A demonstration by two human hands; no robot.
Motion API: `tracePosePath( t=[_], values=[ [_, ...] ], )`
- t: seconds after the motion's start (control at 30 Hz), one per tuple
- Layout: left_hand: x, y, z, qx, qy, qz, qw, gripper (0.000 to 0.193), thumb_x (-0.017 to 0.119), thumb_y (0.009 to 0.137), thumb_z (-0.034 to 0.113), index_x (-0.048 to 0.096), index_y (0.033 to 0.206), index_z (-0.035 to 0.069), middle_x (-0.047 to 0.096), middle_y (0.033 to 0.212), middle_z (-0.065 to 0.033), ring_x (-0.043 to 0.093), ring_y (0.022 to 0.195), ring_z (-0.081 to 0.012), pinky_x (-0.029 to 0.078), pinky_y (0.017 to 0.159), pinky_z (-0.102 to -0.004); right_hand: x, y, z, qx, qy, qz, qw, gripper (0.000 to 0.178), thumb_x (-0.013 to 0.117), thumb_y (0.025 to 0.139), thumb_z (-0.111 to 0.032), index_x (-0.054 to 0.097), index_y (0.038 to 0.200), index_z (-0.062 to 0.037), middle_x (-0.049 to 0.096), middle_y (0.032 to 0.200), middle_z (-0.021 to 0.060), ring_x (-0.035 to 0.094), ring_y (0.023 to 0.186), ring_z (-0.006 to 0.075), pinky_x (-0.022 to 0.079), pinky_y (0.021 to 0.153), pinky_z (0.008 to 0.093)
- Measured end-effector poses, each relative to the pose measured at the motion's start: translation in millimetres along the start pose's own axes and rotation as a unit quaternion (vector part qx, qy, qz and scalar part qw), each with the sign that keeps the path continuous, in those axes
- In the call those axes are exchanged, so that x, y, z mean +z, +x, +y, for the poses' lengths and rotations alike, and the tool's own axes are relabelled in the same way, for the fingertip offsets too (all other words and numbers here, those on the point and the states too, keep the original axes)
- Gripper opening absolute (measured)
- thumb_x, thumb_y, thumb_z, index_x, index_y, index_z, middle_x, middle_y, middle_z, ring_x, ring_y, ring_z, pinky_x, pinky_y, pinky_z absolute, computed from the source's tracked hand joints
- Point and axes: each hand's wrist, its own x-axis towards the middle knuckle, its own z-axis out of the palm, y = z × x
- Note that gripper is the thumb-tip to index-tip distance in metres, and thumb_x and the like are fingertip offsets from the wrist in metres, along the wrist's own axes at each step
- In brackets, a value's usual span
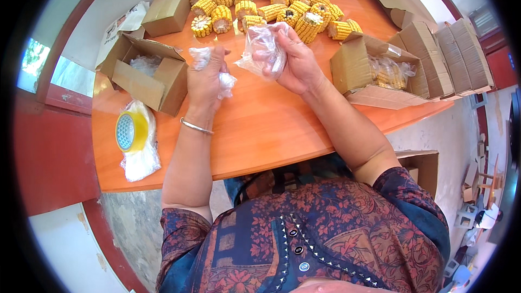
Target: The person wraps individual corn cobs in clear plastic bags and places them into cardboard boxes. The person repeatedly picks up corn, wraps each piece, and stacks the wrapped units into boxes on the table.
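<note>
Nearest, along the lower edge of the frame, is the person's dark patterned shirt (325, 217). Toward the lower left of the table (260, 125), a yellow tape roll (140, 130) rests on a pile of white plastic (142, 165).

In the middle of the frame the left hand (203, 84) is curled around bunched plastic (226, 83), which pokes out on both sides of the fist. Just right of it, the right hand (298, 65) pinches a clear bag (252, 53) between thumb and fingers; the film hangs crumpled toward the left hand, and no corn shows in it. Whether fingers are inside it, I cannot tell.

The bag should handle as almost weightless, limp and slippery, prone to cling to itself and easy to tear with a nail. A light fingertip pinch near the rim, rubbing the layers apart, looks the best hold.

At left, a cardboard box (173, 88) holds more clear film; at right, another carton (350, 65) holds bagged corn (392, 73).

Farther off, in the upper middle, lie cut corn pieces (246, 8). They look firm and fairly heavy for their size, with bumpy kernels that should give grip; holding them around the sides, clear of the cut ends, seems surest.
</note>
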Motion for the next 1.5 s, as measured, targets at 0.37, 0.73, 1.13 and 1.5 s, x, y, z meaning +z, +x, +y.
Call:
tracePosePath(
  t=[0.37,0.73,1.13,1.5],
  values=[
    [12.6,-9.2,-3.4,0.182,0.127,-0.007,0.975,0.023,0.073,0.083,0.014,0.06,0.099,0.004,0.061,0.08,0.0006,0.054,0.066,-0.0059,0.046,0.057,-0.0219,5.6,-2.4,13.1,0.006,-0.168,-0.014,0.986,0.051,0.055,0.093,-0.014,0.029,0.136,-0.0085,0.057,0.117,0.0125,0.065,0.087,0.0215,0.059,0.061,0.0369],
    [1.0,7.9,-5.7,0.157,-0.006,0.066,0.985,0.015,0.067,0.088,0.017,0.061,0.084,0.005,0.059,0.069,0.0011,0.053,0.058,-0.0057,0.043,0.05,-0.0223,4.8,-6.2,15.0,0.041,-0.34,0.021,0.939,0.069,0.063,0.087,-0.007,0.026,0.145,-0.0115,0.065,0.097,0.0105,0.053,0.056,0.0085,0.042,0.046,0.0222],
    [-2.9,7.4,-6.5,0.036,0.02,0.092,0.995,0.017,0.065,0.089,0.019,0.059,0.082,0.004,0.054,0.062,0.0003,0.051,0.051,-0.0079,0.041,0.045,-0.0239,6.0,-3.5,9.4,0.022,-0.33,0.074,0.941,0.065,0.058,0.09,-0.007,0.024,0.146,-0.0106,0.063,0.079,0.0057,0.046,0.044,0.0065,0.034,0.037,0.0214],
    [12.0,-11.3,9.2,0.208,0.155,0.029,0.965,0.026,0.072,0.081,0.008,0.059,0.104,0.004,0.057,0.081,-0.0001,0.053,0.068,-0.0049,0.045,0.058,-0.0203,15.7,-8.0,23.7,-0.31,-0.796,-0.019,0.52,0.052,0.056,0.083,-0.003,0.044,0.134,-0.0125,0.06,0.106,0.0208,0.065,0.085,0.0345,0.055,0.067,0.0402]
  ],
)
